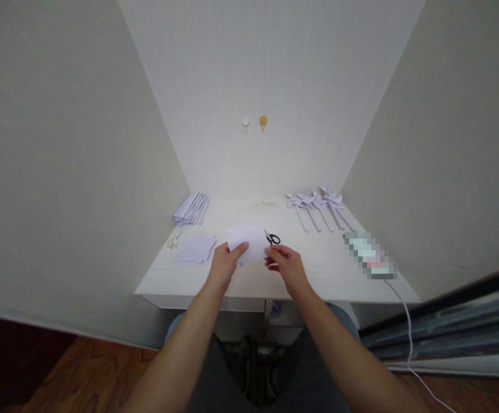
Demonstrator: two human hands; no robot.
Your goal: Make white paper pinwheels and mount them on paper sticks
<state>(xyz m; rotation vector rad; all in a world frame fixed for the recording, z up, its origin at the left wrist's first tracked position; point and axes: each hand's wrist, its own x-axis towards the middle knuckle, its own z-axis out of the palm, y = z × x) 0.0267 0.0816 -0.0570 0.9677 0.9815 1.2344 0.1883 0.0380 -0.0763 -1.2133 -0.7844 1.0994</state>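
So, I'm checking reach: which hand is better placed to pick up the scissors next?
Probably the right hand: the scissors lie just beyond it, while the left hand is farther off and holds the paper.

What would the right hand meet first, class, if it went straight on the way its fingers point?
The white paper held by the left hand. The right hand looks close to its edge, perhaps touching; depth is unclear.

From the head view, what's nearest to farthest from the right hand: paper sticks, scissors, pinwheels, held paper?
From the right hand:
1. Held paper, at its fingertips.
2. Scissors, just beyond, partly hidden by the paper.
3. Pinwheels, at right rear.
4. Paper sticks, at left rear.
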